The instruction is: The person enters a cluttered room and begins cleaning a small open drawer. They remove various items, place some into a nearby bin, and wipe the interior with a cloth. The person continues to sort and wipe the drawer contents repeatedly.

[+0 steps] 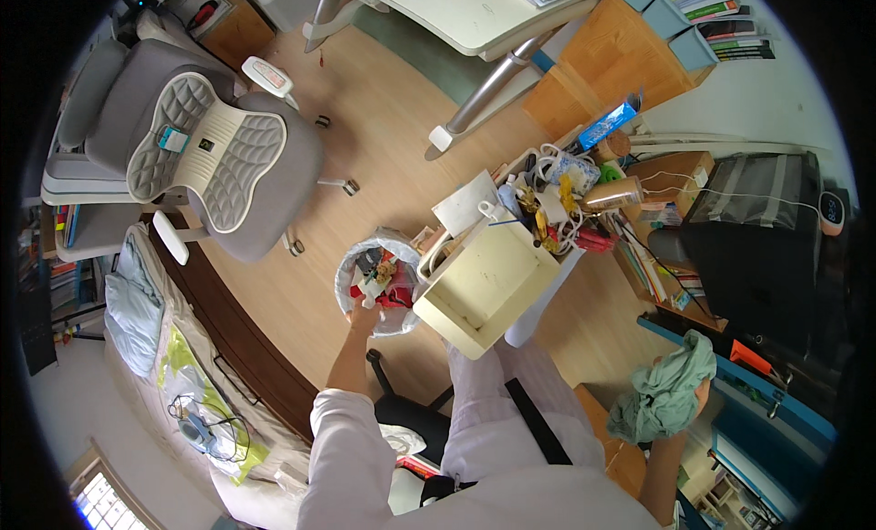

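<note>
My left hand (364,314) is at the near rim of a lined waste bin (342,266), beside a crumpled white tissue (370,294); whether the fingers grip it I cannot tell. Red wrapping and other rubbish (395,294) lie in the bin. Off to the right, my right hand (701,393) holds a crumpled green cloth (660,390), which hides most of the fingers. Between the hands, an empty cream plastic drawer (489,294) rests tilted in front of my legs. Beyond it is a pile of cables, pens and small items (547,195).
A grey office chair (274,188) with a quilted cushion stands at left, near a bed (198,366). A white desk (438,10) with metal legs is ahead. Wooden drawers (588,58), a black bag (753,256) and a blue cabinet (773,400) stand at right.
</note>
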The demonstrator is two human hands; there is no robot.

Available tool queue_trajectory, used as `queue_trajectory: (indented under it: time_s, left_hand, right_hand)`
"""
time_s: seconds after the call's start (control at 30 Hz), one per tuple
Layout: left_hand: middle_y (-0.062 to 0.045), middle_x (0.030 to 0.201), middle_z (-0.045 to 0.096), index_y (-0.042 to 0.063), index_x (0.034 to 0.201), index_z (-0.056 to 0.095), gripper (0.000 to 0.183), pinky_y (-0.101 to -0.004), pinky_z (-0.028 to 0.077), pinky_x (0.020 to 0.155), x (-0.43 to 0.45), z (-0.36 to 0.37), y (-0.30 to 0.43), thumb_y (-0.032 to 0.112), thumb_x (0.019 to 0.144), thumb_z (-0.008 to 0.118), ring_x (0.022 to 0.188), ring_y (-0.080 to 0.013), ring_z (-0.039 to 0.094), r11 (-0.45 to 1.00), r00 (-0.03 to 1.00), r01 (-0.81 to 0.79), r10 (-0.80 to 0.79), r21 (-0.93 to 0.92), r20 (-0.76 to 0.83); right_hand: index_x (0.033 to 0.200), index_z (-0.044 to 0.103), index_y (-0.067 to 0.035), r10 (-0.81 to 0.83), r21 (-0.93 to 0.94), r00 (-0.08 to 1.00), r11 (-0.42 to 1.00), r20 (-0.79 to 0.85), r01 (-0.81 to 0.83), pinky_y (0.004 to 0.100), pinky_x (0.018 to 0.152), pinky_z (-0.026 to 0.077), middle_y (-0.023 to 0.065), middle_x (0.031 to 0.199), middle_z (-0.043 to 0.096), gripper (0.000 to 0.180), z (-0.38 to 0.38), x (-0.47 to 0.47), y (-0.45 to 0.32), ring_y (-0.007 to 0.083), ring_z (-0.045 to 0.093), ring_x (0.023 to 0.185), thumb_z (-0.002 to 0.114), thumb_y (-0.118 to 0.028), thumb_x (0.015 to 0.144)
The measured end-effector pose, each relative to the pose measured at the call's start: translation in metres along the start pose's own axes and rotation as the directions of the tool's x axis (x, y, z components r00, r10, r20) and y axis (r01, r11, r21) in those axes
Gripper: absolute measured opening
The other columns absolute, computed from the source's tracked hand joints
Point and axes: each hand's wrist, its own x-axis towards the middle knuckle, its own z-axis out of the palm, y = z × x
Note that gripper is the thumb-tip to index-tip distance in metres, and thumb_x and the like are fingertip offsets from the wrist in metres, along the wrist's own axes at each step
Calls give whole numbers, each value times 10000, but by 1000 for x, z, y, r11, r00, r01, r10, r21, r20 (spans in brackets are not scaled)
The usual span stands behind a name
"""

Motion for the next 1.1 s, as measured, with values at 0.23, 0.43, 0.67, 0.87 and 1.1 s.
queue_trajectory:
  time_s: [0.23, 0.43, 0.67, 0.87, 1.1]
  left_hand:
    - [-171, 1133, 513, 67, 1191, 467, 478, -317, 441, 832, -67, -44, 37, 254, 779, 620, 977, -266, 543, 966, 972, -232, 226, -111, -62]
    - [-86, 1056, 542, 1, 1153, 484, 329, -283, 447, 783, -202, -104, 90, 203, 895, 492, 897, -156, 555, 657, 941, -311, 313, -687, -126]
    - [-79, 1016, 563, 1, 1117, 495, 340, -284, 436, 800, -319, -139, 149, 281, 930, 452, 856, -146, 566, 466, 813, -408, 576, -785, -80]
    - [-134, 1173, 463, 21, 1274, 338, 535, -382, 394, 907, -360, -162, 189, 398, 908, 439, 1020, -224, 533, 289, 589, -451, 807, -845, -38]
    - [-159, 1141, 501, 16, 1280, 335, 474, -322, 410, 870, -319, -140, 187, 318, 928, 436, 1011, -254, 530, 655, 769, -591, 634, -470, -83]
  right_hand:
    - [1083, 489, 11, 112, 239, 969, 957, 219, -165, 434, 651, 481, 168, 947, 575, 329, 12, 7, -1, 289, 563, 788, 470, -196, 828]
    - [1236, 426, 1, 284, 342, 886, 845, 366, -412, 458, 870, 439, 154, 1153, 526, 540, 60, 11, -4, 301, 541, 1007, 494, -259, 767]
    - [1173, 463, -5, 399, 192, 859, 861, 321, -471, 386, 898, 431, 120, 1114, 541, 488, 161, -1, 9, 263, 536, 1016, 531, -193, 727]
    - [1148, 473, 12, 178, -78, 903, 984, 391, -160, 355, 897, 419, 122, 1082, 542, 474, 190, -21, 62, 234, 537, 992, 619, -163, 732]
    - [1267, 413, -32, 107, -681, 717, 433, 689, 590, 377, 938, 379, 195, 1231, 459, 658, 185, -10, 94, 295, 477, 1117, 675, -289, 720]
